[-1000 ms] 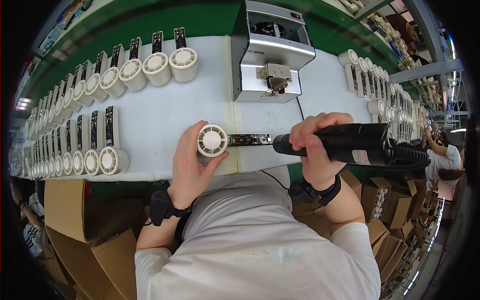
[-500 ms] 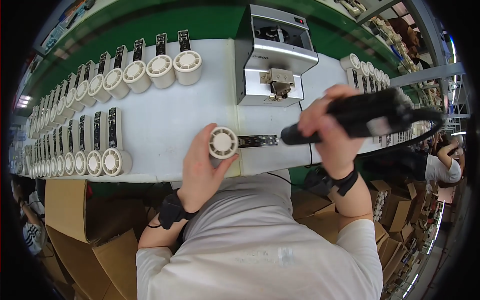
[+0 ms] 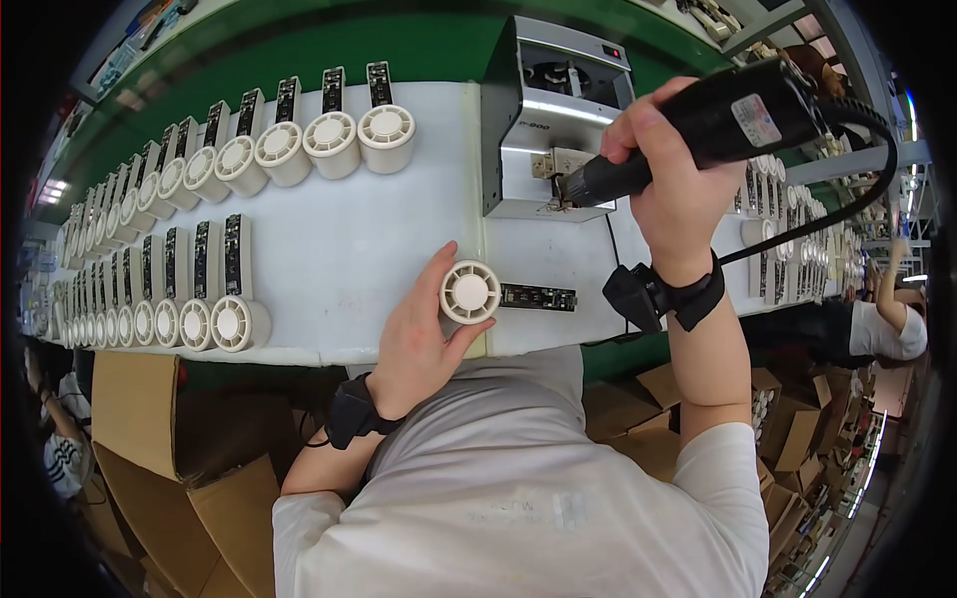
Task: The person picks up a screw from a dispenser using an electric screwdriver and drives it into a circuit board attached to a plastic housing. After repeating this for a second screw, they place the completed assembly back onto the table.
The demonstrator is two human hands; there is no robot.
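My left hand [image 3: 424, 324] is closed around the white round head of a device with a vented cap [image 3: 471, 292]. Its narrow body, carrying an exposed black circuit board [image 3: 538, 297], points to the right on the white tabletop. Raised at the right, my right hand [image 3: 678, 169] grips a black corded electric screwdriver [image 3: 698, 130]. The tool's tip meets the metal front of a silver-and-black screw feeder [image 3: 563, 130]; whether a screw sits on the bit is too small to tell. A thick black cord runs from the tool's rear end.
Two rows of similar white devices [image 3: 231, 324] with bare circuit boards stand along the left of the table [image 3: 339, 239]. More devices [image 3: 788, 219] stand at the right. Open cardboard boxes [image 3: 135, 414] flank me below. A co-worker [image 3: 882, 329] is at the far right.
My right hand has lifted the screwdriver away from the circuit board, up to the feeder's front. My left hand still holds the device, which appears slightly farther right in the picture.
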